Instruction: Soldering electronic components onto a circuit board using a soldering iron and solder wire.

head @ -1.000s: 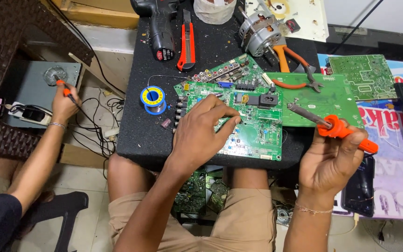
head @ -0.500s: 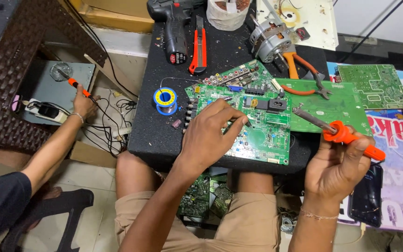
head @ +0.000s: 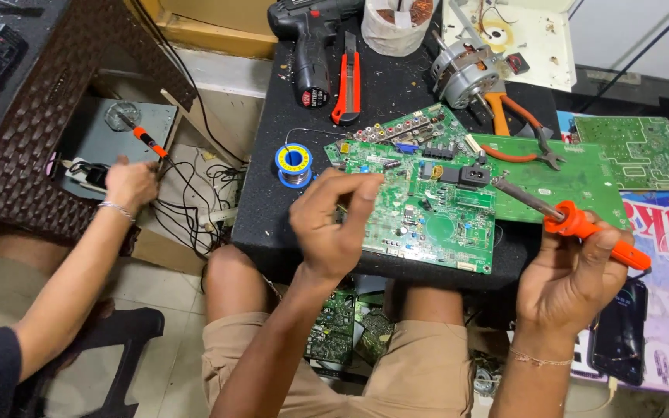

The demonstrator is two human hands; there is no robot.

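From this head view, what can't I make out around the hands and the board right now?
- Whatever the left hand pinches: hidden by its own curled fingers, and too thin to see.
- Part of the green circuit board under that hand: covered by it.
- Rear of the orange-handled soldering iron: wrapped by the right hand.
- Small board parts: too small to identify.
- Boards between the knees: hidden by the black table.

Black worktable (head: 280,217); brown woven stool (head: 32,147) at left; pale tiled floor (head: 172,364); white wall (head: 629,31) stood behind; lighting was even.
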